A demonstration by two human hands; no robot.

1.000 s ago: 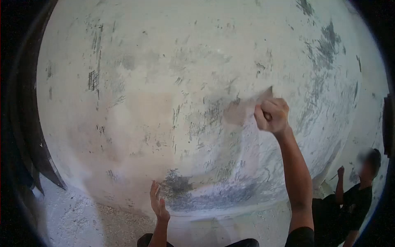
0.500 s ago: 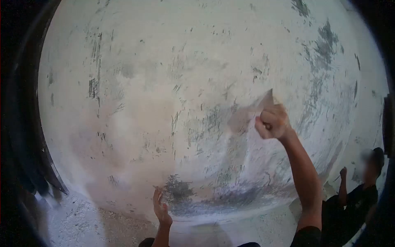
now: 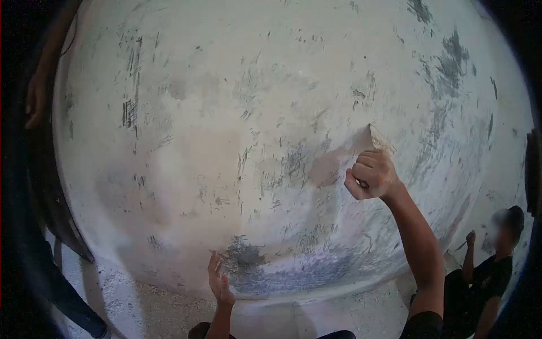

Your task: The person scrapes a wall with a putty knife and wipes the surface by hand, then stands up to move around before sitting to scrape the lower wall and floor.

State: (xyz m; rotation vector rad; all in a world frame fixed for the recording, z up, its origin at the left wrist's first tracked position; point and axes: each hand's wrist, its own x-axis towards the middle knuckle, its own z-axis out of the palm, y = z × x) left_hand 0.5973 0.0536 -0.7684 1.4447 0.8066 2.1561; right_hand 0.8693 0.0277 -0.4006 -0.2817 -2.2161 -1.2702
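Note:
A pale wall point(image 3: 209, 124) with dark scraped patches and scratches fills most of the head view. My right hand point(image 3: 371, 174) is closed in a fist round a scraper point(image 3: 380, 139). The scraper's broad, whitish-smeared blade sticks up past my knuckles, its corner close against the wall, and the handle is mostly hidden in my fist. Low on the wall, my left hand point(image 3: 220, 281) is raised with fingers stretched out and holds nothing. It is beside a dark bare patch point(image 3: 245, 254).
At the lower right a person point(image 3: 491, 277) in dark clothes crouches, a thin tool in one raised hand. Another person's hand point(image 3: 36, 101) and leg point(image 3: 68, 294) show at the left, by a dark frame point(image 3: 72, 231). Flakes litter the floor point(image 3: 164, 311).
My right hand has dropped slightly with the scraper, whose blade has turned to show more of its face. Another person's arm and leg have come into view at the left.

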